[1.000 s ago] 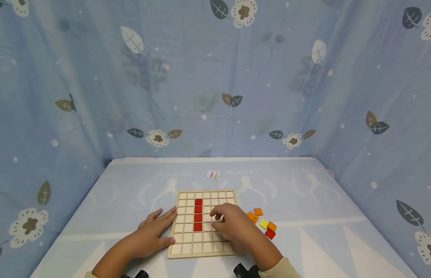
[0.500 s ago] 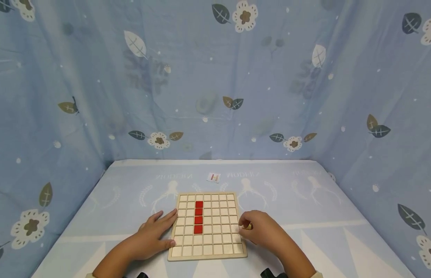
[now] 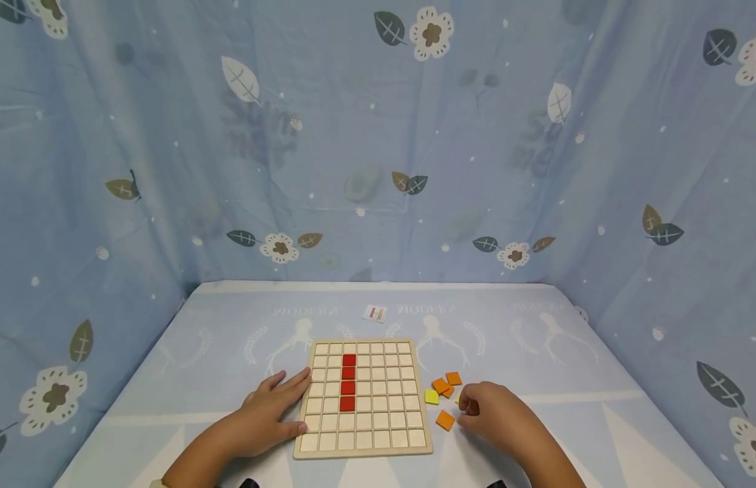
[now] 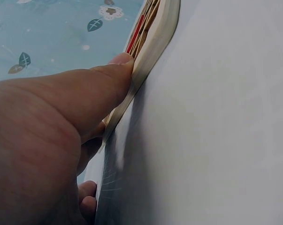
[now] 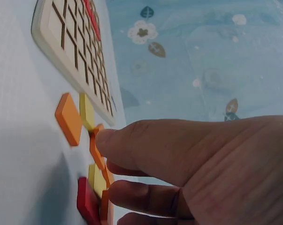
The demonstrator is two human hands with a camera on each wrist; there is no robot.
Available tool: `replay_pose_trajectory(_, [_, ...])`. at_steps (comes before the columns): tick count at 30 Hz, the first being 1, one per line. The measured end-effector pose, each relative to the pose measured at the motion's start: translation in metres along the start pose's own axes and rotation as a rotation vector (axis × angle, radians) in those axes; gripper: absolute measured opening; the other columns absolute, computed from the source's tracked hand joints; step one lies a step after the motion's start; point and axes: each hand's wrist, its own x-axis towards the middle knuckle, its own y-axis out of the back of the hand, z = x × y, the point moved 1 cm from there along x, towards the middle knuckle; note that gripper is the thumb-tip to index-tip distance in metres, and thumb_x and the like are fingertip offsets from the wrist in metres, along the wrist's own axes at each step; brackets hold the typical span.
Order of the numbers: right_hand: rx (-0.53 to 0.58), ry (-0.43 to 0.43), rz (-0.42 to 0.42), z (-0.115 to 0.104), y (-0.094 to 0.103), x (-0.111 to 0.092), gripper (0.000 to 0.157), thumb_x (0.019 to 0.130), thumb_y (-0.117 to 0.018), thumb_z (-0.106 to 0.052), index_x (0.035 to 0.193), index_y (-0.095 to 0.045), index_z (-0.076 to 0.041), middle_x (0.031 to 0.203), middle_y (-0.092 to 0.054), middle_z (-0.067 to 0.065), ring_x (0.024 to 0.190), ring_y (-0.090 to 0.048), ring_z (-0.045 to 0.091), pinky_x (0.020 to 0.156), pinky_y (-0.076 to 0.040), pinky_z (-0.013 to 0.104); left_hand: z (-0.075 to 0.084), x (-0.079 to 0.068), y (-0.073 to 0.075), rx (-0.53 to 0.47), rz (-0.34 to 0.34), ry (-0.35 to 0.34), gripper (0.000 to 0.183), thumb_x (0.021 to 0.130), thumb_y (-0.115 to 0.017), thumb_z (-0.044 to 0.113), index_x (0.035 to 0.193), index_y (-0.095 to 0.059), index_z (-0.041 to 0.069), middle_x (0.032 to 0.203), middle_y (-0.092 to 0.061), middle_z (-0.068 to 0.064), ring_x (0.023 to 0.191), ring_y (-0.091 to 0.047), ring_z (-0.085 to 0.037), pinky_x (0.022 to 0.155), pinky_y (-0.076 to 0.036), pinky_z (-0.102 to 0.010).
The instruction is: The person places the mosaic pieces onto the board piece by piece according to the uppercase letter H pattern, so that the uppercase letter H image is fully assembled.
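Note:
A square wooden grid board (image 3: 364, 453) lies on the table in the head view, with a column of several red tiles (image 3: 349, 373) set in its cells. My left hand (image 3: 265, 417) rests along the board's left edge, thumb and fingertips touching the frame. In the left wrist view the thumb (image 4: 99, 89) presses on the rim. My right hand (image 3: 500, 417) is right of the board, fingers bent over loose tiles. The right wrist view shows thumb and fingers apart above a red tile (image 5: 87, 201) and a yellow tile (image 5: 97, 179), holding nothing visible. Part of this pile is hidden beneath the hand.
Loose orange tiles (image 3: 454, 378) lie right of the board. Another yellow tile (image 3: 431, 396) sits by its right edge, and a separate orange tile (image 3: 445, 420) lies nearer me. A small printed card (image 3: 374, 313) is behind the board. A patterned blue curtain (image 3: 378, 135) surrounds the table.
My right hand has moved from over the board to the right, onto the loose tiles. The left hand stays at the board's edge. The red column looks the same.

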Motion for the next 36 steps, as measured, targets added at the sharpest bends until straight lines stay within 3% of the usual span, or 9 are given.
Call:
replay_pose_trajectory(4, [-0.019, -0.047, 0.004, 0.008, -0.001, -0.001, 0.019, 0.084, -0.086, -0.019, 0.083, -0.068, -0.022, 0.077, -0.058, -0.004, 0.073, -0.052, 0.016, 0.069, -0.045, 0.036, 0.0, 0.0, 0.0, 0.009, 0.0, -0.001, 0.09, 0.09, -0.075, 0.057, 0.165, -0.035, 0.028, 0.174, -0.02, 0.015, 0.16, -0.009, -0.046, 0.117, -0.013, -0.079])
replay_pose_trajectory(12, [0.008, -0.157, -0.043, 0.014, -0.002, 0.001, 0.026, 0.08, -0.092, -0.026, 0.096, -0.073, -0.02, 0.092, -0.064, -0.001, 0.084, -0.057, 0.02, 0.083, -0.055, 0.047, -0.001, 0.0, 0.0, -0.005, 0.001, -0.001, 0.089, 0.091, -0.075, 0.055, 0.165, -0.035, 0.027, 0.174, -0.019, 0.015, 0.16, -0.008, -0.046, 0.118, -0.012, -0.078])
replay_pose_trajectory(36, [-0.013, -0.195, -0.034, 0.017, -0.012, 0.002, 0.026, 0.083, -0.088, -0.016, 0.102, -0.07, -0.015, 0.089, -0.064, 0.0, 0.081, -0.057, 0.02, 0.077, -0.055, 0.043, 0.001, 0.001, 0.0, 0.015, -0.006, 0.005, 0.09, 0.091, -0.075, 0.057, 0.165, -0.035, 0.028, 0.174, -0.019, 0.016, 0.16, -0.01, -0.045, 0.117, -0.014, -0.079])
